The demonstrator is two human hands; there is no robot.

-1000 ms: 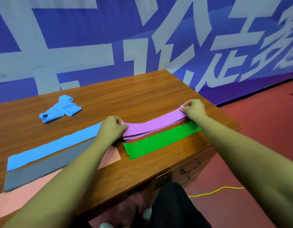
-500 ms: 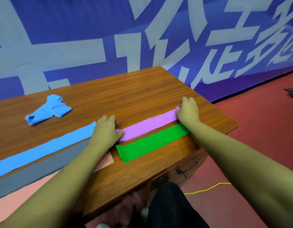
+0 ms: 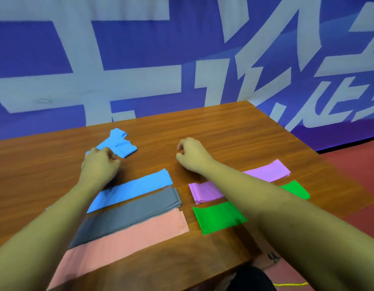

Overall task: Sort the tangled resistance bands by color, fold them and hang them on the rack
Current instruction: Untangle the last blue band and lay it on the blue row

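Clearly your left hand (image 3: 100,166), fingers curled, is nearer the crumpled blue band (image 3: 122,143) lying just beyond it, grip unclear, while your right hand (image 3: 192,156), curled and empty, hangs well apart.

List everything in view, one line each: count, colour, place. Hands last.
Crumpled band: one, blue, far left on the table.
Blue band: one, flat, farthest of the left three.
Grey band: one, flat, between blue and pink.
Pink band: one, flat, nearest of the left three.
Purple band: one, flat, right side, crossed by the forearm.
Green band: one, flat, nearer than the purple.
Table: one, brown wood.
Banner: one, blue with pale lettering, behind the table.
Floor: red, right of the table.
Cord: one, yellow, bottom edge.
Left hand: fingers curled, at the crumpled band.
Right hand: fingers curled, empty, mid-table.
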